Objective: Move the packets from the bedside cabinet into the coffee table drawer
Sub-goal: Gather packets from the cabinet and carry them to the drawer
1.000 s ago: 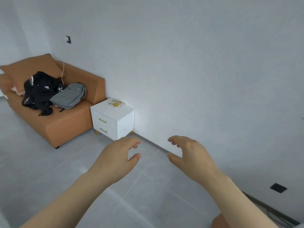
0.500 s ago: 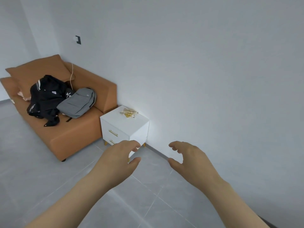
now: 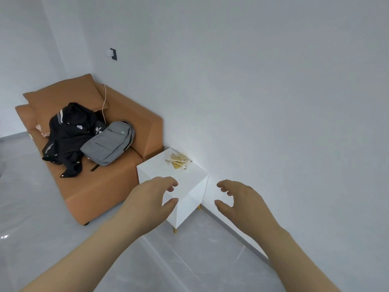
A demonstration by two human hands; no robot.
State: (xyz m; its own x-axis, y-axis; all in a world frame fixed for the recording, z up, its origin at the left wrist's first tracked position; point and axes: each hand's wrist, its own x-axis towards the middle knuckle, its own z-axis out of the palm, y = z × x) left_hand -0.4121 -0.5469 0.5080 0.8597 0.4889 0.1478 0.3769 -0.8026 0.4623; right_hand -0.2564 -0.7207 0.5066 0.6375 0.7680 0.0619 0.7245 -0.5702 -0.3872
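– So where are the packets (image 3: 178, 161) now?
– In a small yellowish heap on top of the white bedside cabinet (image 3: 192, 191), at its far edge by the wall. That is beyond the left hand (image 3: 151, 200) and up to the left of the right hand (image 3: 242, 200). Neither hand touches them.
– And the hands?
– Both are stretched forward with fingers loosely curled and thumbs apart, holding nothing. It is the same pose as half a second ago.
– What has changed, then?
– The cabinet has come nearer. Half a second back, only the left fingertips overlapped its lower front, and both gold drawer handles showed above that hand. Now the left hand covers most of the front and hides the handles, with its fingertips level with the near top edge. Whether it touches the cabinet I can't tell. The right hand hangs just right of the cabinet's near corner, in front of the wall. The packets also show larger and clearer than before.
– Anything else about?
– Left of the left hand an orange sofa (image 3: 101, 186) stands right beside the cabinet. A black jacket (image 3: 67, 133) and a grey backpack (image 3: 107, 144) lie on its seat, the backpack partly over the jacket. A thin cable (image 3: 104, 100) hangs by the sofa cushion, and a wall switch (image 3: 113, 54) sits higher up.
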